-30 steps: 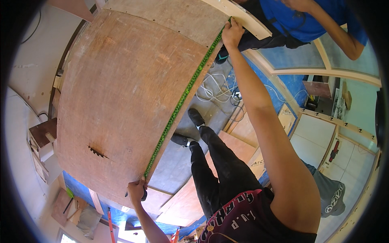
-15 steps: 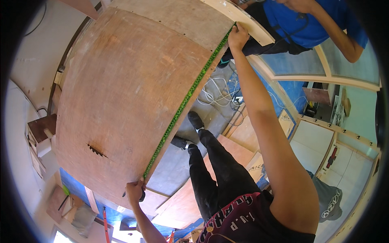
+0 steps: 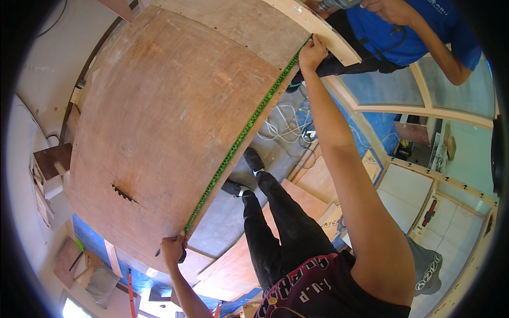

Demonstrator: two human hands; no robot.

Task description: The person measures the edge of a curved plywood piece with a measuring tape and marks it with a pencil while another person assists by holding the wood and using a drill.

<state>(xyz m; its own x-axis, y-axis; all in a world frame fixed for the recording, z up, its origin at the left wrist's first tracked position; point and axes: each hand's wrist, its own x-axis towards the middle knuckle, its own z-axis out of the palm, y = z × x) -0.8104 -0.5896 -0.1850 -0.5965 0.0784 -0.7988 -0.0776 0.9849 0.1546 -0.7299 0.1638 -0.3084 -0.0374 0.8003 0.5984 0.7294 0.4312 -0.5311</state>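
Observation:
A green tape measure (image 3: 241, 139) lies stretched along the right edge of a large plywood sheet (image 3: 164, 106). My left hand (image 3: 172, 249) is closed at the near end of the tape, with its dark case partly showing under the fingers. A thin dark stick-like thing also pokes out on that hand's left side. At the far end, my right hand (image 3: 313, 54) pinches the tape's tip on the panel's edge beside a pale wooden batten (image 3: 323, 32). A dark toothed blade (image 3: 123, 193) pokes up through a slot in the plywood.
A co-worker in a blue shirt (image 3: 424, 32) sits at the far right, holding a power drill (image 3: 339, 4). White cables (image 3: 286, 124) lie on the floor beyond my feet. Wooden boards (image 3: 233, 267) lie below the panel. A timber frame (image 3: 424, 108) stands on the right.
The view has shifted slightly. The co-worker's power drill has come into sight at the top. Both my hands stay at the two ends of the tape.

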